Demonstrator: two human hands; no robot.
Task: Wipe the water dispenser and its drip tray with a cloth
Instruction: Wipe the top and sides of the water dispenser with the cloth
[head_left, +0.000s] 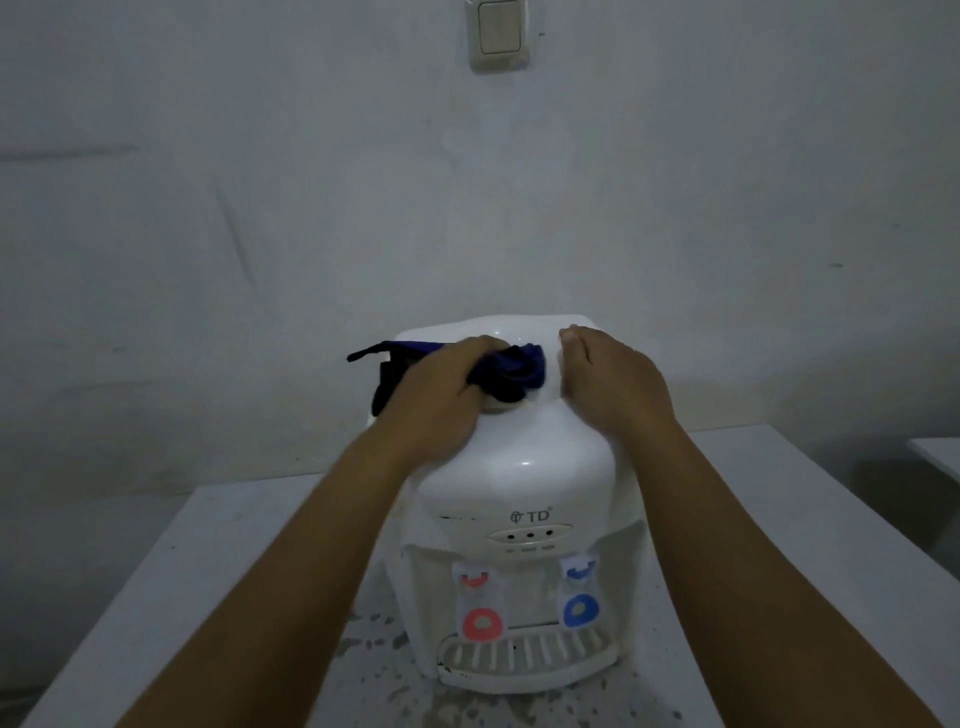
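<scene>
Basically, largest first: the counter (218, 561) is a pale slab, matte, speckled with dark spots or wet patches near the unit's base. It sits against a rough plastered wall (260, 208).

The water dispenser (519, 483) stands on the counter, centred, front facing the camera. It's a white moulded plastic shell, glossy, with rounded shoulders. No bottle is fitted, so probably light and liable to slide or tip under sideways wiping. Brace it at the top or shoulder, not by the taps.

The drip tray (527, 662) juts out at the bottom front as a slotted cream grille with a dark speck or two on it. It looks thin and clip-in, so lift it by the rim if it comes off.

The cloth (511, 371) is dark blue, soft and bunched, lying on the dispenser's top around the bottle well, with a tail trailing off the top's left edge. It's limp and conforms to curves; wad it for pressure.

The left hand (441, 387) grips the cloth with fingers curled into the bundle. The right hand (605, 371) lies flat on the top beside it, fingers together, steadying the shell.

The red tap (480, 618) and blue tap (581, 605) are small levers with ring-shaped ends, probably the most fragile parts. Wipe them lightly.
</scene>
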